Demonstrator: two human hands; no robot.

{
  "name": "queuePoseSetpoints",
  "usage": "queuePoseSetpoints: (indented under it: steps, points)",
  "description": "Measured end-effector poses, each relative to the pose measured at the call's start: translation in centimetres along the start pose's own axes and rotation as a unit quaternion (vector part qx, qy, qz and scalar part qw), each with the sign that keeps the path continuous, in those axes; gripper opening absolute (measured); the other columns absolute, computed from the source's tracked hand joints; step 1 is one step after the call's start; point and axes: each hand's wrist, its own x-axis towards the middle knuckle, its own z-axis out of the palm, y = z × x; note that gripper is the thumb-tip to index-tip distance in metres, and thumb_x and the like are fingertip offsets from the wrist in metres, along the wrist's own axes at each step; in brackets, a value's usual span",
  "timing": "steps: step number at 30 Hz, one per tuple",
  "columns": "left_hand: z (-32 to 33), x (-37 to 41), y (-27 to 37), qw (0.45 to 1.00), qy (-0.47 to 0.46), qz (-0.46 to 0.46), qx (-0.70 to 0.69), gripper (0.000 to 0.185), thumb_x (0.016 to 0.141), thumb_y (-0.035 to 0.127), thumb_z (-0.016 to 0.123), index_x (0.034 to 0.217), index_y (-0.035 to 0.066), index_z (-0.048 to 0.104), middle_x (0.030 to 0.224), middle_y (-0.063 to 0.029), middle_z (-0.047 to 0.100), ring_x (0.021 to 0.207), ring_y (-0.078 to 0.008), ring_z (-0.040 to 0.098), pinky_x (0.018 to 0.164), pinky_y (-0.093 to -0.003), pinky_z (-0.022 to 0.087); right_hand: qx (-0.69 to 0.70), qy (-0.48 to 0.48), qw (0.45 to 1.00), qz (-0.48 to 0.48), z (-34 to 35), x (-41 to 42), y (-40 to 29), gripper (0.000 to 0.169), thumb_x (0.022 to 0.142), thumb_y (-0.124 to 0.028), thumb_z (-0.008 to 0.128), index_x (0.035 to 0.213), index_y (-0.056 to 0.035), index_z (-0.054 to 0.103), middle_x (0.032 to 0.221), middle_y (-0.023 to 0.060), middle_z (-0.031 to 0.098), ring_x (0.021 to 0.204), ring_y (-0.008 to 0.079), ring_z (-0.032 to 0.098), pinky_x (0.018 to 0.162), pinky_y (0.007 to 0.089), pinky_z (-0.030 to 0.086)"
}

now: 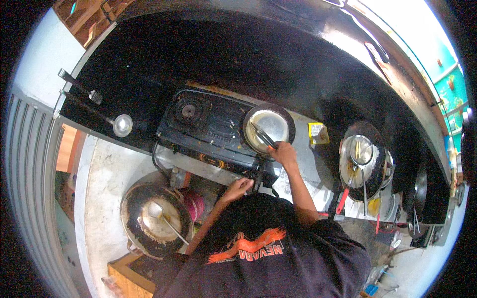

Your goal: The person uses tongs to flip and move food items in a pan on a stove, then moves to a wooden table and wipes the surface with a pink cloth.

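A frying pan (273, 128) with a dark rim and a pale, shiny base sits on the right side of a black two-burner gas stove (220, 123). Its dark handle (257, 169) points back at my body. My right hand (285, 153) grips a black-handled cooking utensil (264, 136), tongs or a turner, whose tip rests inside the pan. Low at the stove's front edge, my left hand (238, 189) has its fingers bent beside the pan handle and the right control knob; whether it grips either is unclear. The left burner (188, 110) carries no pan.
A yellow packet (318, 133) lies right of the stove. Farther right, a wok (361, 149) holds a strainer (361, 151) and a red-handled utensil (343, 200). Lower left stands a big wok (130, 219) with a ladle (155, 209). Utensils, including a ladle (122, 125), hang at left.
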Motion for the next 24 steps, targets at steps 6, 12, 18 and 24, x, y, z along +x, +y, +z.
queuePoseSetpoints:
  steps: [6,12,18,24]
  points:
    - [-1.3,0.3,1.2,0.997,0.025,0.036,-0.065,0.041,0.098,0.038,0.055,0.112,0.0,0.062,0.1,-0.0075,0.069,0.092,-0.0154,0.064,0.085,-0.029,0.048,-0.021,-0.027,0.999,-0.027,0.9,-0.5,0.5,0.043,0.079,-0.048,0.069,0.097,-0.0082,0.071,0.09,0.0214,0.069,0.089,0.0397,0.067,0.079,0.0494,0.054]
    - [-1.7,1.2,1.9,0.996,-0.003,0.002,-0.093,0.041,0.097,0.039,0.056,0.11,0.0,0.061,0.096,-0.0064,0.068,0.089,-0.0144,0.064,0.078,-0.0289,0.05,-0.004,-0.004,0.999,-0.032,1.7,-2.4,0.9,0.045,0.078,-0.05,0.068,0.095,-0.0091,0.072,0.087,0.0226,0.068,0.085,0.0413,0.066,0.076,0.05,0.053]
    - [-1.6,2.3,1.2,0.997,-0.049,-0.017,-0.062,0.038,0.097,0.038,0.056,0.107,0.002,0.062,0.095,-0.004,0.067,0.089,-0.0125,0.063,0.079,-0.0277,0.05,0.037,-0.01,0.999,-0.01,1.4,-4.4,1.6,0.044,0.076,-0.05,0.07,0.093,-0.0095,0.072,0.082,0.0217,0.068,0.083,0.0411,0.066,0.073,0.0491,0.052]
    - [-1.6,2.5,1.9,0.996,-0.047,-0.028,-0.067,0.037,0.097,0.037,0.056,0.105,0.002,0.063,0.093,-0.0049,0.068,0.088,-0.0129,0.063,0.079,-0.0281,0.049,0.056,-0.022,0.998,-0.005,1.7,-4.4,2.3,0.044,0.075,-0.05,0.071,0.095,-0.011,0.072,0.084,0.0225,0.068,0.084,0.0404,0.067,0.075,0.049,0.053]
